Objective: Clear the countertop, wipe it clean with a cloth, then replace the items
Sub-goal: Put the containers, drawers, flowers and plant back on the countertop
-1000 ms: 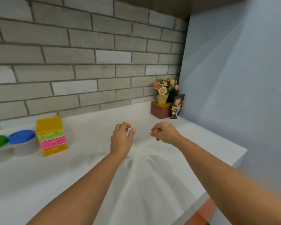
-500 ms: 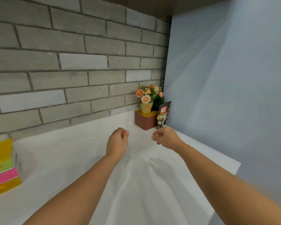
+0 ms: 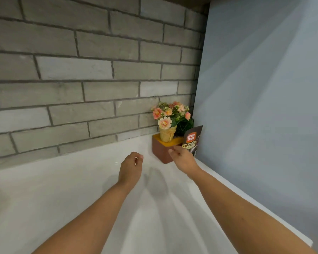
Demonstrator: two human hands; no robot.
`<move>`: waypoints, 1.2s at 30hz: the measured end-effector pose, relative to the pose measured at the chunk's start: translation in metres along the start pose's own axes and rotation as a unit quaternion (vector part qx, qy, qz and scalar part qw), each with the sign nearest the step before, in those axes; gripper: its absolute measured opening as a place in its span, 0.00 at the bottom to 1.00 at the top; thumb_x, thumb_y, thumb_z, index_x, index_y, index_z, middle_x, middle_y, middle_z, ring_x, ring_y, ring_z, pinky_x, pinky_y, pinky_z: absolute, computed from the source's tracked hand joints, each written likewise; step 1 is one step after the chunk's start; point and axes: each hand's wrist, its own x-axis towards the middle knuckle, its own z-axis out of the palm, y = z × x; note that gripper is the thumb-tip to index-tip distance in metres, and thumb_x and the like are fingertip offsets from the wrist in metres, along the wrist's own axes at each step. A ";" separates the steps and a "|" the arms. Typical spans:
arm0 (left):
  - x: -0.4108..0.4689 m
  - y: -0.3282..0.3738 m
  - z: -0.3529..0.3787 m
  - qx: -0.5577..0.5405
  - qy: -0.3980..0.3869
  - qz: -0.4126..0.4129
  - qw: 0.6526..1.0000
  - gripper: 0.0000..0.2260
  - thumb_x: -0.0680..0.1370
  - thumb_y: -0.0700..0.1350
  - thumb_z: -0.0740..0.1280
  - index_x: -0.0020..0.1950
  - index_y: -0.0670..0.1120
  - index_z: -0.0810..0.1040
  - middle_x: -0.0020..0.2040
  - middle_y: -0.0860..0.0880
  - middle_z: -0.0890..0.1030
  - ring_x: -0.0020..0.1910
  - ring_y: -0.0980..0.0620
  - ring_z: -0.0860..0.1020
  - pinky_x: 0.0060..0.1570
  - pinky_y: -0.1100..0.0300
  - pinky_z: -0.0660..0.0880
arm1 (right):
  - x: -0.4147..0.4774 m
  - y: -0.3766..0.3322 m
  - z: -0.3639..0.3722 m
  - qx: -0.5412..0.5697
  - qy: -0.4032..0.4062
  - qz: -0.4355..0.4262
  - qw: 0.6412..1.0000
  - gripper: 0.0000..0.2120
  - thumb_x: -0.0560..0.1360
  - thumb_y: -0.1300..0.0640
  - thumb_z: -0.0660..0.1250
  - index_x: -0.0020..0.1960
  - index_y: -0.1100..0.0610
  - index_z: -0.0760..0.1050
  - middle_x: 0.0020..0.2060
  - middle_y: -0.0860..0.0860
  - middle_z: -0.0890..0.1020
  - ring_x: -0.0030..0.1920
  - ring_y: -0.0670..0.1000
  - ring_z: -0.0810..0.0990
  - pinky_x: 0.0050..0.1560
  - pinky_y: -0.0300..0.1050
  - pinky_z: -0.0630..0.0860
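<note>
Head view: a dark sachet (image 3: 192, 140) reads "GRANULES" under an orange logo. It stands in the bench's (image 3: 62, 189) back right corner, against the blue wall (image 3: 264, 107), just beside a brown box (image 3: 161, 151). The right hand (image 3: 184, 158) is at its lower edge, thumb and forefinger slightly apart; pinch or mere touch, I cannot tell. The left hand (image 3: 129, 168) hovers over the bench, fingers (image 3: 140, 157) loosely curled, holding nothing. The box carries a cone pot (image 3: 167, 133) of pink flowers (image 3: 168, 113).
</note>
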 end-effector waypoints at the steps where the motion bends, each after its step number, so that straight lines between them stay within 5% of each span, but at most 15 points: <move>1: 0.007 0.001 0.007 0.000 0.008 -0.006 1.000 0.09 0.80 0.43 0.59 0.52 0.41 0.77 0.46 0.46 0.77 0.45 0.47 0.74 0.43 0.62 0.65 | 0.012 0.004 0.001 0.013 0.000 -0.002 1.000 0.17 0.81 0.53 0.57 0.63 0.62 0.71 0.59 0.59 0.77 0.60 0.58 0.75 0.59 0.49 0.70; 4: 0.027 0.004 0.029 0.004 0.018 -0.018 1.000 0.09 0.80 0.42 0.59 0.52 0.41 0.77 0.48 0.44 0.78 0.47 0.47 0.75 0.45 0.63 0.65 | 0.046 0.015 0.006 0.032 0.014 -0.002 0.999 0.18 0.80 0.51 0.56 0.64 0.61 0.69 0.57 0.61 0.76 0.54 0.56 0.74 0.51 0.45 0.68; 10: 0.058 0.013 0.062 -0.013 0.027 -0.041 0.999 0.13 0.81 0.44 0.57 0.62 0.42 0.74 0.58 0.42 0.76 0.56 0.47 0.74 0.52 0.63 0.66 | 0.094 0.028 0.015 0.038 0.031 -0.007 0.999 0.30 0.81 0.52 0.55 0.76 0.64 0.47 0.73 0.61 0.59 0.72 0.60 0.60 0.69 0.49 0.60; 18: 0.103 0.020 0.094 -0.120 -0.013 -0.143 0.982 0.17 0.82 0.49 0.53 0.68 0.46 0.69 0.67 0.46 0.72 0.64 0.46 0.71 0.67 0.50 0.66 | 0.138 0.047 0.035 0.080 0.072 -0.014 0.994 0.30 0.82 0.50 0.51 0.76 0.62 0.44 0.75 0.59 0.55 0.74 0.59 0.57 0.73 0.51 0.56; 26: 0.141 0.034 0.118 -0.251 0.001 -0.195 0.948 0.16 0.82 0.48 0.55 0.67 0.45 0.70 0.64 0.45 0.76 0.61 0.46 0.74 0.62 0.51 0.71 | 0.167 0.057 0.040 0.163 0.057 -0.039 0.984 0.27 0.82 0.50 0.49 0.77 0.56 0.44 0.74 0.56 0.60 0.73 0.57 0.60 0.70 0.46 0.59; 32: 0.145 0.046 0.125 -0.283 -0.043 -0.183 0.941 0.14 0.82 0.43 0.55 0.65 0.45 0.71 0.59 0.45 0.78 0.54 0.51 0.77 0.31 0.70 0.75 | 0.174 0.061 0.042 0.165 0.055 -0.054 0.983 0.27 0.82 0.50 0.51 0.77 0.55 0.47 0.73 0.57 0.64 0.71 0.58 0.64 0.69 0.47 0.61; 36: 0.135 0.049 0.125 -0.294 -0.054 -0.164 0.940 0.10 0.81 0.44 0.57 0.61 0.48 0.72 0.52 0.50 0.78 0.41 0.61 0.75 0.27 0.75 0.72 | 0.174 0.061 0.040 0.171 0.056 -0.066 0.982 0.26 0.82 0.51 0.52 0.77 0.56 0.50 0.72 0.56 0.65 0.70 0.58 0.65 0.68 0.47 0.62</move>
